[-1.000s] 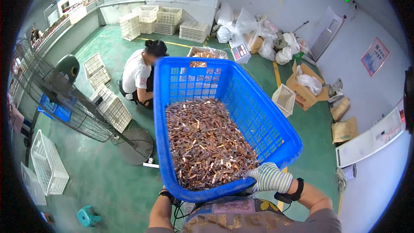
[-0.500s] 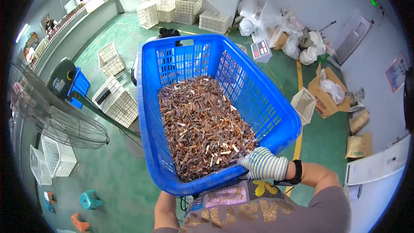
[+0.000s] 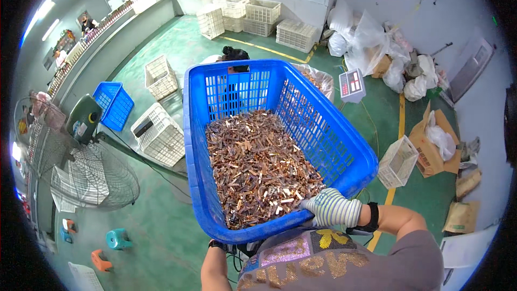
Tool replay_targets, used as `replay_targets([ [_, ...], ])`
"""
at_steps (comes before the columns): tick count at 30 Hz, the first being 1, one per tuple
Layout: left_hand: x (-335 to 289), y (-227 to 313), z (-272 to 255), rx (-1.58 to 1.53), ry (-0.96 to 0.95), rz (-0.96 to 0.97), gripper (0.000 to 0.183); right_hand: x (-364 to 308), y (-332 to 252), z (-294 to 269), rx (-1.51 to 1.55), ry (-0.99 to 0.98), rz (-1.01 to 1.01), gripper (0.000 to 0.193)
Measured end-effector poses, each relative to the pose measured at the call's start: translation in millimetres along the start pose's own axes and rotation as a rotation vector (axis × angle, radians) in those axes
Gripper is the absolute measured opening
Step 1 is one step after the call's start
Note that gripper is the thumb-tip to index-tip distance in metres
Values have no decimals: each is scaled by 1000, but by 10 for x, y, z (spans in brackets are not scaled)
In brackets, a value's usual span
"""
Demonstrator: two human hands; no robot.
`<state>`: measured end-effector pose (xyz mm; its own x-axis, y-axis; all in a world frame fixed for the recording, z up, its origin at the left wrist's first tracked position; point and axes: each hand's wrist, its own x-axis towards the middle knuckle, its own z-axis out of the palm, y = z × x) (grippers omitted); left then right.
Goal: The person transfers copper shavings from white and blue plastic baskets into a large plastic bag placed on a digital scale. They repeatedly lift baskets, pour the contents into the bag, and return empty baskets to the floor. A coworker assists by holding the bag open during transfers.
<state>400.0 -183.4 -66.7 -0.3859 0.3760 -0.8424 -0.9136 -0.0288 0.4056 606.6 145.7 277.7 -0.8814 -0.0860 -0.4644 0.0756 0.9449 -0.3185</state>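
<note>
A blue plastic basket [image 3: 339, 124] with slotted walls is held tilted in front of my body. Many small brown, dark and pale strip-like pieces [image 3: 261, 167] cover its bottom. At the near right corner my right hand [image 3: 333, 208], in a striped knit glove, grips the rim with its fingers curled over it. My left forearm [image 3: 214, 269] reaches up to the basket's near left end. The basket's edge hides the fingers of my left hand.
Another person's dark-haired head [image 3: 235, 54] shows just beyond the basket. A caged fan [image 3: 102, 175] stands at the left. White crates [image 3: 167, 134], a digital scale [image 3: 351, 84], an opened cardboard box [image 3: 431, 145] and low stools [image 3: 117, 238] are around on the green floor.
The view has swung left, so the room's things appear further right. The basket stays in front of me, slightly lower at its far end, my right hand still on its rim.
</note>
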Motion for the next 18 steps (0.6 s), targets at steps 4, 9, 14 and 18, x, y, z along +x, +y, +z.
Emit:
replay_targets([
  [4, 76, 182, 151, -41, -27, 23, 58, 5, 223, -91, 67, 94, 11, 32],
  [9, 108, 482, 301, -91, -114, 56, 60, 92, 424, -375, 106, 257, -27, 32],
  [14, 8, 918, 417, -73, -354, 101, 62, 248, 529, -714, 89, 483, -33, 39],
  [18, -115, 1317, 554, 38, -421, 194, 82, 306, 589, -954, 154, 533, 35, 38],
])
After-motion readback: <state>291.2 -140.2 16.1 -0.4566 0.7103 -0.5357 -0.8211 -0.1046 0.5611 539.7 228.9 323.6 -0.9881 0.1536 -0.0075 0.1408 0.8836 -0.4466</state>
